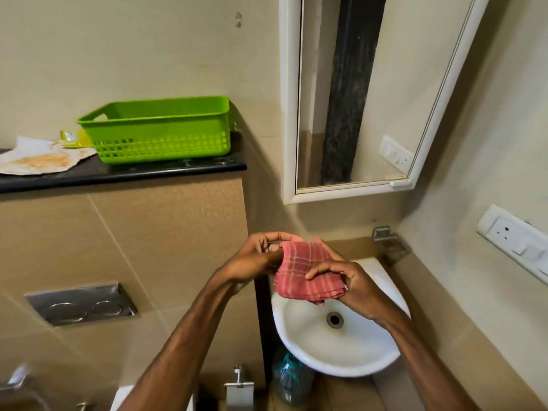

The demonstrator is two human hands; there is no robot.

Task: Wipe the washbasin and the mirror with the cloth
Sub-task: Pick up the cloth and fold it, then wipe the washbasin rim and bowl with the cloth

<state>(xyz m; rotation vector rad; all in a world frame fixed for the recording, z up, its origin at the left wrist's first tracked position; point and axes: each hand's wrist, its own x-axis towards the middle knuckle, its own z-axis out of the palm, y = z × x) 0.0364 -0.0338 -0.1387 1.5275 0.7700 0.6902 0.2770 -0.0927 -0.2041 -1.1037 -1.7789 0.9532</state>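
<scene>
A red checked cloth (305, 274), folded into a thick pad, is held in the air above the far left rim of the white corner washbasin (341, 360), touching neither the bowl nor the wall. The grip of the right hand (353, 283) is clamped on the cloth, with the thumb laid across its top face and the fingers curled beneath its lower right edge. The grip of the left hand (255, 259) is closed on the cloth's upper left corner in a fingertip pinch, as far as can be made out. The pad's long axis is seen to run diagonally, from the left hand beyond the basin's left side down toward the right hand over the bowl. The bowl and its drain (335, 319) lie directly below the cloth and slightly nearer the person, so the right hand is judged the nearer one for a first wipe. The mirror (385, 84) in its white frame is mounted on the wall above and behind the basin, well apart from the cloth. The cloth is probably still being folded, and no wiping contact has yet been made. To the basin's upper left, a green basket (160, 134) stands on a black table (118, 173). A plastic bottle (292, 378) can be made out beneath the basin.
</scene>
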